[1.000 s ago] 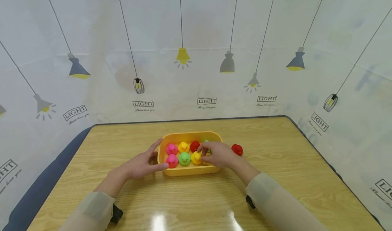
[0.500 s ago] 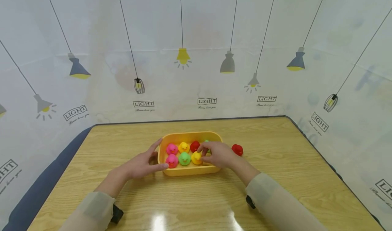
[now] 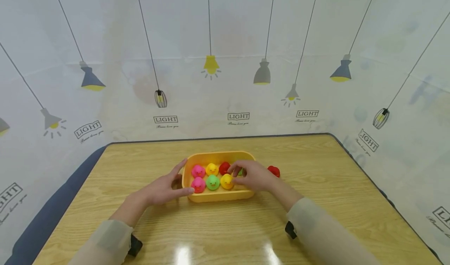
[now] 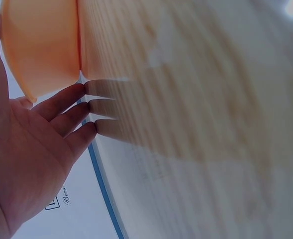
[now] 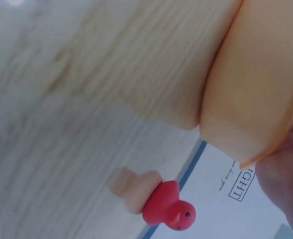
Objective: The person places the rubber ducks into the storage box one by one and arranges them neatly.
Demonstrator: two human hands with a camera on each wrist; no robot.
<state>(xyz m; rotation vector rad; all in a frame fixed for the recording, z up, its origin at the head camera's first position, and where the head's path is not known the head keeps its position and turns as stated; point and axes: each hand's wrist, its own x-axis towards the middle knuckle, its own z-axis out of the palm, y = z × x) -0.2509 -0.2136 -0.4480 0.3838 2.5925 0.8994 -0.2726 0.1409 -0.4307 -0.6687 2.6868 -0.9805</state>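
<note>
A yellow plastic tray (image 3: 221,198) holds several small rubber ducks. My left hand (image 3: 161,189) rests at its left end, thumb along the front rim and index finger by the back corner. In the left wrist view, three other fingers (image 4: 71,109) touch the table beside the tray. My right hand (image 3: 254,177) reaches over the right end, bent fingers and thumb apart, beside a yellow duck (image 3: 226,182). It partly hides a green duck (image 3: 240,173) and a red duck (image 3: 224,168). Pink (image 3: 198,185), green (image 3: 212,182) and yellow (image 3: 212,169) ducks sit to the left.
Outside the tray, a red duck (image 3: 274,171) stands on the wooden table (image 3: 211,226), right of the tray and partly behind my right wrist. A white cloth (image 3: 197,93) printed with lamps rises behind and around the table.
My right hand has drawn slightly right, its thumb and fingers easing off the yellow duck, and more of the green duck shows. My left hand stays on the tray.
</note>
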